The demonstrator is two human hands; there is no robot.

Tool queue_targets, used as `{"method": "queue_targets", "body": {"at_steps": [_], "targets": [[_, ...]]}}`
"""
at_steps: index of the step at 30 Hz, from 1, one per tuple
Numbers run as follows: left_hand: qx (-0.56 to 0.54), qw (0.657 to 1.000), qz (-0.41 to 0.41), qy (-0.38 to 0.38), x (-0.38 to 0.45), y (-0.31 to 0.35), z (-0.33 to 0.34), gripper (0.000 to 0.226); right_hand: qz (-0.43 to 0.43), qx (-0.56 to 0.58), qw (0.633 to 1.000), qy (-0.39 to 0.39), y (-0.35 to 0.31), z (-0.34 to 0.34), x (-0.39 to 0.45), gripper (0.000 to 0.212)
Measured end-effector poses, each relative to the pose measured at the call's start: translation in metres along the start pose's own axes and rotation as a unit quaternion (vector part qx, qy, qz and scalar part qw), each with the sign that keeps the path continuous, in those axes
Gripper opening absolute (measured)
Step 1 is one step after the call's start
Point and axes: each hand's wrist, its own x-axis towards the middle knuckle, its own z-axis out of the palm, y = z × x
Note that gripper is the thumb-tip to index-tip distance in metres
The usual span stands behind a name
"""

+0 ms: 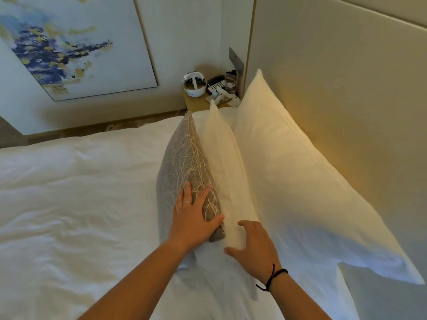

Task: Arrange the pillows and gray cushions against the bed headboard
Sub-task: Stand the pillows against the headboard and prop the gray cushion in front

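Note:
A gray cushion (182,158) with pale thread pattern stands on edge on the bed, leaning against a white pillow (219,158). Behind that, a larger white pillow (288,172) leans on the beige headboard (335,77). My left hand (194,215) lies flat on the near end of the gray cushion, thumb hooked over its top edge. My right hand (254,245) rests with spread fingers on the near end of the middle white pillow. Another white pillow corner (381,294) shows at the lower right.
White duvet (80,204) covers the bed to the left. A wooden nightstand (196,103) at the far end holds a white headset (194,85), a phone and small items. A framed abstract painting (69,42) hangs on the wall.

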Motion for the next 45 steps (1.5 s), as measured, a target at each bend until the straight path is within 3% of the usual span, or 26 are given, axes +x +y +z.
{"method": "queue_targets", "body": {"at_steps": [7, 11, 19, 29, 35, 39, 41, 45], "targets": [[0.037, 0.998, -0.028, -0.032, 0.013, 0.004, -0.001, 0.088, 0.120, -0.009, 0.992, 0.035, 0.007, 0.018, -0.022, 0.055], [0.059, 0.997, -0.031, -0.043, 0.021, 0.001, -0.006, 0.079, 0.164, -0.058, 0.985, 0.001, 0.001, 0.016, -0.016, 0.044], [0.063, 0.997, -0.023, -0.031, 0.038, -0.025, -0.029, 0.071, 0.143, -0.108, 0.983, 0.027, -0.003, 0.034, -0.018, 0.022], [0.069, 0.996, -0.014, -0.060, 0.040, -0.016, -0.021, 0.070, 0.095, -0.110, 0.988, 0.044, 0.026, -0.027, -0.017, 0.037], [0.085, 0.990, 0.005, -0.116, 0.037, -0.002, -0.009, 0.080, 0.129, -0.144, 0.979, -0.060, 0.034, -0.023, -0.021, 0.035], [0.111, 0.989, 0.020, -0.098, 0.045, 0.007, -0.003, 0.081, 0.125, -0.176, 0.972, -0.094, 0.030, -0.034, -0.017, 0.031], [0.132, 0.987, 0.047, -0.080, 0.055, 0.017, -0.002, 0.078, 0.108, -0.165, 0.979, -0.054, 0.032, -0.054, -0.016, 0.037], [0.156, 0.976, 0.124, -0.091, 0.080, 0.060, 0.004, 0.065, 0.054, -0.174, 0.974, 0.138, 0.049, -0.114, -0.001, 0.042]]}}
